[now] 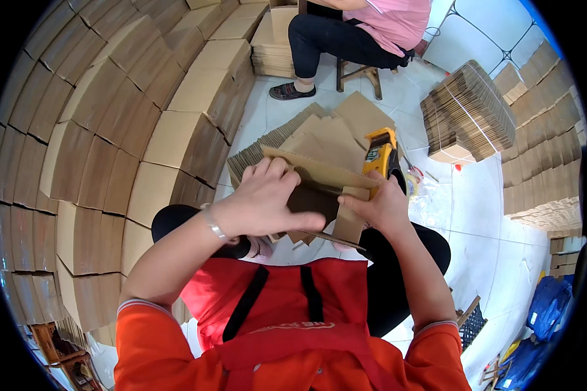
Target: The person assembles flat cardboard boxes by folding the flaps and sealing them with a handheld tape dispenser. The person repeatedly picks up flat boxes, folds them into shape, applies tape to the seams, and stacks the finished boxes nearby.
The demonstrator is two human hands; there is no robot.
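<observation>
An open cardboard box (314,207) stands tilted between my knees, its inside dark. My left hand (267,199) is curled over the box's far left edge, with the thumb stretched across the opening. On the right side, my right hand (383,203) is closed around a yellow-and-black hand tool (381,151) that rises beyond the fist. Whether it is a carton stapler or a tape gun I cannot tell. The right thumb presses on a box flap (350,218); the other fingers are mostly hidden. Flat cardboard sheets (319,135) lie fanned out just beyond the box.
Rows of stacked cartons (156,140) wall in the left side. A strapped bundle of flat cardboard (469,111) stands on the white tiled floor (482,221) at right, near more stacks (542,159). Another person (352,32) in pink sits on a stool (370,79) ahead.
</observation>
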